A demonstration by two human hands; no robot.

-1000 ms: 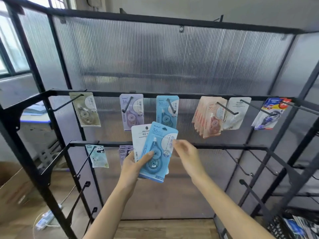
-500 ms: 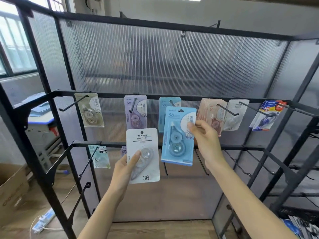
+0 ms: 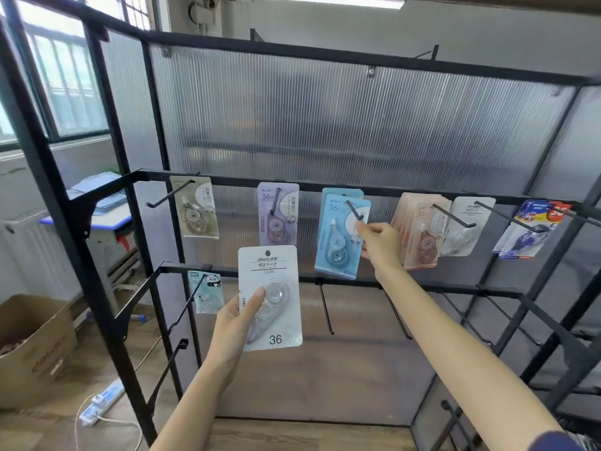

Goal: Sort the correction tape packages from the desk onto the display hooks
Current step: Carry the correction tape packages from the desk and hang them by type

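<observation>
Progress looks good from where we stand: the upper rail (image 3: 292, 185) already carries beige (image 3: 195, 208), lilac (image 3: 278, 213), blue, pink (image 3: 419, 229), white (image 3: 463, 226) and dark-blue (image 3: 528, 229) packs, each colour on its own hook, and a panda-print pack (image 3: 205, 292) hangs on the lower rail. We pinch the blue package (image 3: 338, 236) at its right edge with our right hand (image 3: 377, 244), and its top hole is at the blue hook (image 3: 354, 210), in front of a matching blue pack; whether it is fully seated we cannot tell. Our left hand (image 3: 239, 320) grips the white package (image 3: 270, 297) low and in front, thumb across its blister. We judge that one goes next, likely to the white hook. The desk pile is out of view, so we cannot tell what else remains
</observation>
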